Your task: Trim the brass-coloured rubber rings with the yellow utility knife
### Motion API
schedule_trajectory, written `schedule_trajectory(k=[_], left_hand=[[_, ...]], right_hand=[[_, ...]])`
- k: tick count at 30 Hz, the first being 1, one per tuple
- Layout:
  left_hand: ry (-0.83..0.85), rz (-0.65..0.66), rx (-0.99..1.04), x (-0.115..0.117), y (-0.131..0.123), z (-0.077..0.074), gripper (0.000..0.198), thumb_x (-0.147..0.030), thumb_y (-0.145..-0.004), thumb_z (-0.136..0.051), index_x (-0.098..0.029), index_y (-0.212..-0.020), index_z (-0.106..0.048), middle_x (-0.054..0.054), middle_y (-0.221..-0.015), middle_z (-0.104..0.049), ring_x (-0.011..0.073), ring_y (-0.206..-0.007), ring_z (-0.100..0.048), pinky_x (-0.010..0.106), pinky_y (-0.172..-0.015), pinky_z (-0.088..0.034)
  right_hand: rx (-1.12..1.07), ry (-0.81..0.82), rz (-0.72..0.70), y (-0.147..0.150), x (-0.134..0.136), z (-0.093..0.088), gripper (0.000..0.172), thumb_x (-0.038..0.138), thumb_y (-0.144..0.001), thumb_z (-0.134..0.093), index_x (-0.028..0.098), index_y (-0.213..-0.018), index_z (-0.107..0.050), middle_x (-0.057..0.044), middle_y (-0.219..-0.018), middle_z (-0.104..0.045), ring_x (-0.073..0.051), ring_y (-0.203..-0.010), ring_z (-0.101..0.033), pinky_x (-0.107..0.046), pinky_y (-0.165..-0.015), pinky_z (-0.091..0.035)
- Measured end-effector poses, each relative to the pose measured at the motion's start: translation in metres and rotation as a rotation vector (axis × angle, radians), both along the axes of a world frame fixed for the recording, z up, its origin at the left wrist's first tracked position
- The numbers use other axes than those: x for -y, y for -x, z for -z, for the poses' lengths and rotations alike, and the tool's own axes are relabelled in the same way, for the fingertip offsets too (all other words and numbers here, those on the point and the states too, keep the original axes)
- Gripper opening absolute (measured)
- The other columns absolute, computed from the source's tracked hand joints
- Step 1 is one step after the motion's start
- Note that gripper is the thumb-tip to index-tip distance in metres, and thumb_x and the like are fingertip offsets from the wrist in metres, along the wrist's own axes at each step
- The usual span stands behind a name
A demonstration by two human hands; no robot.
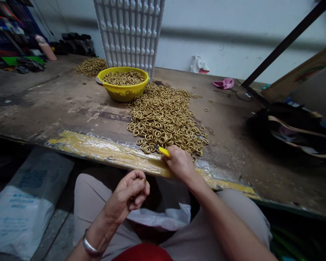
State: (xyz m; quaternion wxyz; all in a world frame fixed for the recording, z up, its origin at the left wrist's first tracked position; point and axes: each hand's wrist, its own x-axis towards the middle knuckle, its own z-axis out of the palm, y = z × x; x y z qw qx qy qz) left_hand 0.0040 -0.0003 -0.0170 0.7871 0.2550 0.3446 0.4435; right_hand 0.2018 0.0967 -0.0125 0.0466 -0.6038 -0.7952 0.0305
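My left hand is closed in a pinch in front of the table edge, above my lap. Between its fingertips shows a sliver of a brass-coloured ring, mostly hidden by the fingers. At the near side of the ring pile, my right hand grips a yellow utility knife, its dark tip pointing left over the rings. The heap of brass-coloured rings spreads across the table from the yellow basin to the front edge. More rings fill that basin.
Yellow tape covers part of the table's front edge. A smaller ring pile lies behind the basin, and a ribbed grey panel leans on the wall. To the right sits a black bag. A white plastic bag hangs between my knees.
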Motion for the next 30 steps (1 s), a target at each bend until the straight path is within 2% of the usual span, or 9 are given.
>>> schedule_trajectory(k=[2, 4, 7, 12, 14, 17, 23, 28, 30], left_hand=[[0.044, 0.011, 0.041, -0.002, 0.0, 0.002, 0.03, -0.035, -0.079, -0.066, -0.018, -0.1, -0.054, 0.002, -0.072, -0.057, 0.0058, -0.045, -0.041, 0.012, -0.033, -0.02], [0.076, 0.028, 0.045, -0.006, -0.001, 0.003, 0.03, -0.04, -0.078, -0.067, -0.015, -0.092, -0.055, 0.002, -0.07, -0.055, 0.0055, -0.045, -0.042, 0.012, -0.032, -0.019], [0.117, 0.0, 0.006, -0.015, -0.006, 0.005, 0.03, -0.039, -0.078, -0.069, -0.013, -0.077, -0.053, -0.004, -0.059, -0.046, 0.0022, -0.04, -0.035, 0.01, -0.032, -0.017], [0.074, -0.09, 0.01, -0.027, -0.014, 0.003, 0.036, -0.033, -0.08, -0.069, -0.016, -0.107, -0.053, 0.002, -0.077, -0.06, 0.0024, -0.041, -0.04, 0.01, -0.031, -0.019], [0.028, -0.083, 0.037, -0.027, -0.015, -0.001, 0.031, -0.032, -0.082, -0.067, -0.015, -0.105, -0.053, 0.005, -0.084, -0.063, 0.0016, -0.041, -0.039, 0.01, -0.031, -0.018], [-0.021, -0.046, 0.046, -0.025, -0.013, -0.007, 0.023, -0.03, -0.085, -0.064, -0.013, -0.099, -0.057, 0.007, -0.088, -0.063, 0.0005, -0.041, -0.038, 0.011, -0.032, -0.018], [-0.038, -0.033, 0.015, -0.019, -0.008, -0.011, 0.02, -0.03, -0.084, -0.066, -0.011, -0.09, -0.061, 0.005, -0.083, -0.06, 0.0006, -0.044, -0.041, 0.011, -0.035, -0.02], [-0.047, -0.12, -0.119, -0.017, -0.005, -0.016, 0.025, -0.034, -0.079, -0.071, -0.014, -0.081, -0.056, 0.001, -0.076, -0.058, 0.0012, -0.044, -0.038, 0.011, -0.034, -0.019], [-0.07, -0.15, -0.196, -0.016, -0.004, -0.017, 0.029, -0.038, -0.077, -0.072, -0.014, -0.078, -0.054, 0.0, -0.072, -0.055, 0.0017, -0.044, -0.037, 0.012, -0.034, -0.017]], right_hand=[[0.007, -0.005, -0.022, 0.003, -0.001, 0.001, 0.012, 0.017, -0.085, -0.049, 0.017, -0.083, -0.061, -0.006, -0.087, -0.064, -0.015, -0.071, -0.057, -0.027, -0.06, -0.03], [-0.073, -0.027, -0.016, 0.002, -0.002, -0.002, 0.012, 0.012, -0.081, -0.049, 0.016, -0.08, -0.06, -0.006, -0.085, -0.062, -0.015, -0.07, -0.055, -0.026, -0.06, -0.031], [-0.474, -0.019, 0.024, -0.001, 0.0, -0.009, 0.012, 0.02, -0.082, -0.051, 0.016, -0.071, -0.056, -0.002, -0.071, -0.056, -0.013, -0.064, -0.05, -0.025, -0.059, -0.033], [-1.405, 0.652, 0.042, 0.008, 0.014, -0.016, 0.027, 0.044, -0.08, -0.06, 0.017, -0.081, -0.054, 0.004, -0.063, -0.05, -0.005, -0.043, -0.034, -0.02, -0.042, -0.027], [-1.596, 0.834, 0.027, 0.015, 0.021, -0.014, 0.03, 0.043, -0.077, -0.066, 0.017, -0.085, -0.054, 0.003, -0.067, -0.054, -0.003, -0.041, -0.033, -0.018, -0.04, -0.025], [-1.723, 0.947, -0.029, 0.025, 0.028, -0.01, 0.029, 0.04, -0.078, -0.067, 0.017, -0.084, -0.053, 0.004, -0.067, -0.053, -0.002, -0.041, -0.031, -0.016, -0.04, -0.024], [-1.553, 0.89, -0.085, 0.029, 0.035, -0.011, 0.029, 0.047, -0.084, -0.058, 0.019, -0.089, -0.05, 0.005, -0.06, -0.05, -0.005, -0.043, -0.032, -0.018, -0.043, -0.027], [-0.89, 0.256, -0.229, 0.023, 0.039, -0.019, 0.022, 0.03, -0.088, -0.05, 0.017, -0.07, -0.053, 0.001, -0.065, -0.051, -0.01, -0.058, -0.043, -0.023, -0.058, -0.032], [-0.636, 0.102, -0.291, 0.021, 0.041, -0.02, 0.013, 0.019, -0.085, -0.05, 0.017, -0.075, -0.056, -0.001, -0.07, -0.057, -0.012, -0.064, -0.047, -0.024, -0.061, -0.032]])
